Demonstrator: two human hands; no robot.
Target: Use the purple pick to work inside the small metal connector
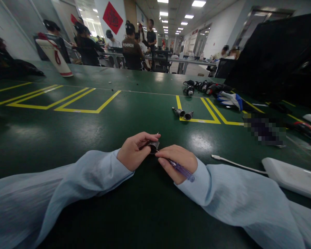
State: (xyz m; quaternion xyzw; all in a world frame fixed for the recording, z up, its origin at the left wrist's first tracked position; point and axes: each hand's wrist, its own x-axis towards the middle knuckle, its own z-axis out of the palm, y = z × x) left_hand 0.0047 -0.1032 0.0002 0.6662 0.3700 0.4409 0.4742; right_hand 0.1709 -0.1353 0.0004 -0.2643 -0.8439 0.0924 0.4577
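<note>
**Metal cup in left hand, screwdriver at its mouth**

The left hand [133,151] is gripping a small metal cup [154,146] between thumb and fingers, above the green table [142,103] and in front of the person. The cup's dark mouth is facing back toward the wearer; a thin pin is showing above the fingertips.

The right hand [180,159] is closing around a screwdriver [182,171] with a clear purple handle. Its shaft is pointing at the mouth; whether the tip is sitting inside cannot be told.

Farther off, two more cups [188,115] are lying on their sides, close together, at a corner of yellow tape [200,121]. Their mouths are showing dark; contents cannot be made out.

Right side: a white cable [238,164] is running to a white device [291,175]; a glove [231,100] is lying beyond, near dark parts [197,87].
</note>
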